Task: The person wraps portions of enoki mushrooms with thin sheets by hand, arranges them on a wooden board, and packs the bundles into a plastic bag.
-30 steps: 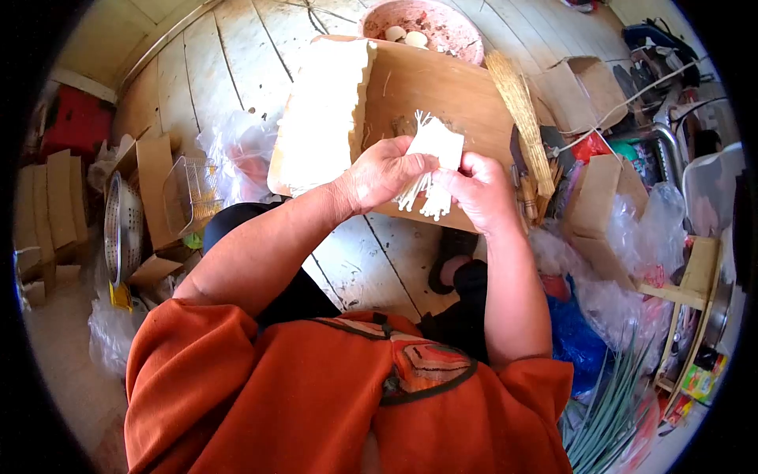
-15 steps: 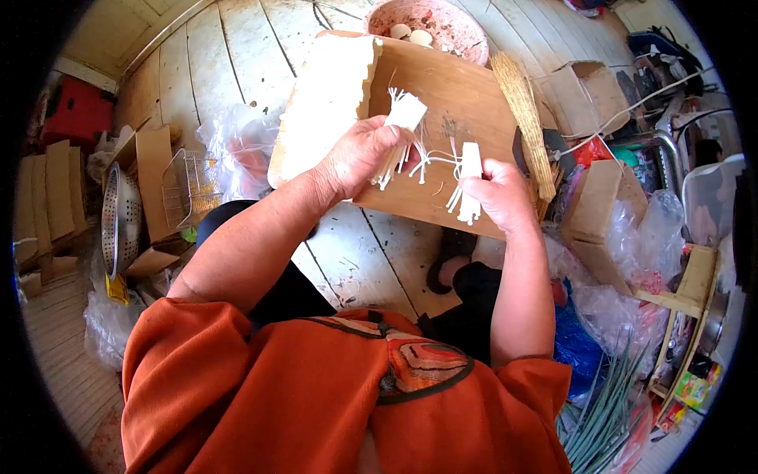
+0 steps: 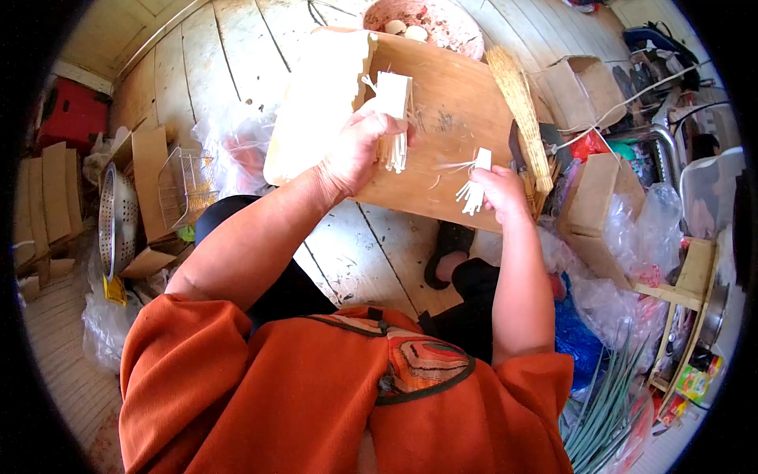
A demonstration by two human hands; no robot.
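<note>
Above a wooden board [image 3: 454, 103], my left hand [image 3: 359, 150] grips a white bunch of thin stems [image 3: 393, 95], possibly mushrooms, with a pale block at its top and strands hanging below. To the right, my right hand [image 3: 501, 189] pinches a smaller white bunch [image 3: 478, 178], its thin ends fanned toward the left. The two bunches are apart. A pale layer with a ragged edge [image 3: 316, 103] covers the board's left part. Small dark scraps lie on the board between my hands.
A pink basin [image 3: 446, 24] with pale pieces stands beyond the board. A straw brush [image 3: 517, 110] lies along its right edge. Cardboard boxes [image 3: 592, 197], plastic bags and long green leaves [image 3: 604, 411] are at the right. A metal colander [image 3: 117, 221] and wire basket [image 3: 188, 186] stand left.
The single bunch has been pulled into two, one in each hand. My left hand has moved slightly left and up, and my right hand has moved right.
</note>
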